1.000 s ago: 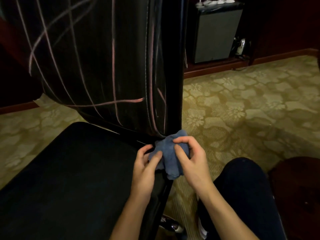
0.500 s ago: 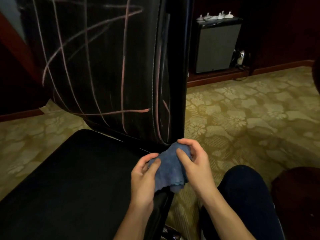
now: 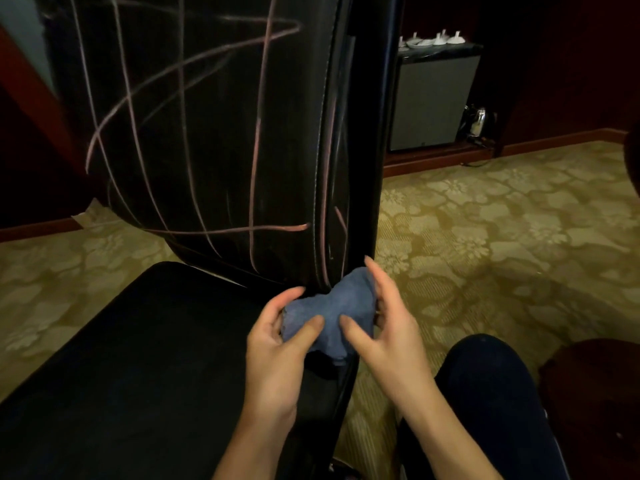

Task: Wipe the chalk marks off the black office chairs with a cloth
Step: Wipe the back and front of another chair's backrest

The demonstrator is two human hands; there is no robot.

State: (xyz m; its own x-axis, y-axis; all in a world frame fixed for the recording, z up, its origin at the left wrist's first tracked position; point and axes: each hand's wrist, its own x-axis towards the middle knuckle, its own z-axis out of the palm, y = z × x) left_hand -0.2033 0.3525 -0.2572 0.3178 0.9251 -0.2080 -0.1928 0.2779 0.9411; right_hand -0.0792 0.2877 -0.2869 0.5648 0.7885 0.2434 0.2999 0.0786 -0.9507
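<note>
Both hands are bunching the blue cloth (image 3: 329,317) low beside the chair backrest (image 3: 207,133) in the head view: left hand (image 3: 277,344) and right hand (image 3: 384,327) each pinching it. Chalk marks (image 3: 256,147) are waiting; better gathering a firm pad first, then wiping in long strokes

One chair (image 3: 214,133), one cloth (image 3: 332,317), two hands.

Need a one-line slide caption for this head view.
Both hands, left hand and right hand, hold a blue cloth at the base of a black chair backrest covered in pink chalk marks.
</note>
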